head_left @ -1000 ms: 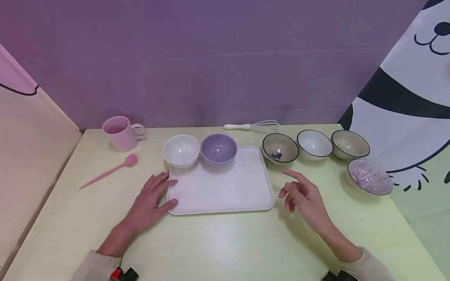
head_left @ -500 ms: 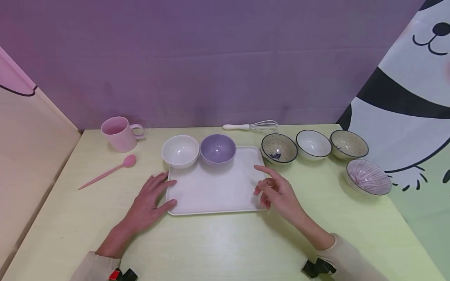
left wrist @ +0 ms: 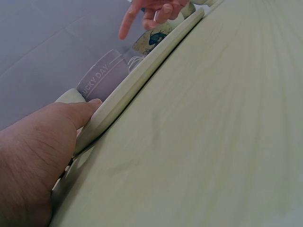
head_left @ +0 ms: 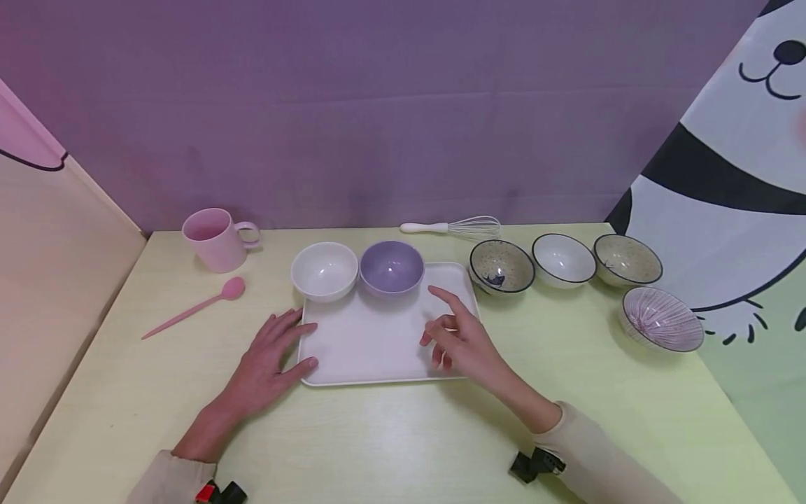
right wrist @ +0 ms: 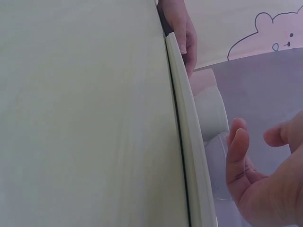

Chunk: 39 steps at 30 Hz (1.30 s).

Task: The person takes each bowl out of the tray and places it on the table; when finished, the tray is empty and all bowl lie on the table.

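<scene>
A white rectangular tray (head_left: 378, 350) lies mid-table, with a white bowl (head_left: 324, 271) and a purple bowl (head_left: 392, 269) side by side at its back left. My left hand (head_left: 267, 364) rests at the tray's left edge, fingers spread; the left wrist view shows its thumb (left wrist: 87, 111) on the rim. Over the tray's right half hovers my right hand (head_left: 462, 343), index finger extended towards the purple bowl without reaching it, the other fingers bent and holding nothing. In the right wrist view this hand (right wrist: 270, 179) is beside the tray's rim (right wrist: 191, 127).
At the left are a pink mug (head_left: 215, 241) and a pink spoon (head_left: 201, 306). A whisk (head_left: 450, 227) lies at the back edge. On the right stand a speckled bowl (head_left: 502, 267), a dark-rimmed white bowl (head_left: 563, 260), another speckled bowl (head_left: 627, 259) and a pink-striped bowl (head_left: 662, 318).
My right hand has moved left, from beside the tray's right edge to above its right half. My left hand, the bowls and the tray have stayed in place.
</scene>
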{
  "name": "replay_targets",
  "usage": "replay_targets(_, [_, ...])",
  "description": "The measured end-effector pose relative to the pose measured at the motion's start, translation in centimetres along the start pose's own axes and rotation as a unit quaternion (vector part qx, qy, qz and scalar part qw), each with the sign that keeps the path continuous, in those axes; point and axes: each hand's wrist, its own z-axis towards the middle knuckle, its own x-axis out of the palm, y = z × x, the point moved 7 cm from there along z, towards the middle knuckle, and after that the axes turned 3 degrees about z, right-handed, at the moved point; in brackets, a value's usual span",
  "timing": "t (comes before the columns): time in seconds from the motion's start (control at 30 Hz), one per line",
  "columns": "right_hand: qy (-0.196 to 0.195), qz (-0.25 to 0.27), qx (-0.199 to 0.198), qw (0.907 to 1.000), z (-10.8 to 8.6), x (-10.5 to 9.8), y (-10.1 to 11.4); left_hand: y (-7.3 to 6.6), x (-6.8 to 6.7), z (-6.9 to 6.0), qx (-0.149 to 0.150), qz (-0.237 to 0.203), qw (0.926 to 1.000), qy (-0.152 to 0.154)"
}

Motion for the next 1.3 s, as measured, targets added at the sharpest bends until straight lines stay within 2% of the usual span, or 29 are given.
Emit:
replay_targets(0.43, [-0.026, 0.029, 0.006, 0.9992, 2.8, 1.1, -0.4, 0.0, 0.0, 0.0, -0.003, -0.002, 1.0000, 0.001])
replay_targets(0.63, [-0.028, 0.031, 0.002, 0.9991, 4.1, 1.2, -0.7, -0.1, 0.0, 0.0, -0.006, -0.003, 1.0000, 0.004])
replay_targets(0.83, [-0.037, 0.049, 0.017, 0.9980, 5.3, 1.1, -1.0, -0.1, 0.0, 0.0, -0.008, -0.002, 1.0000, 0.005])
replay_targets(1.3, [-0.061, 0.027, 0.007, 0.9978, 7.4, 0.8, -1.3, -0.1, -0.1, 0.0, -0.011, -0.002, 0.9999, 0.007])
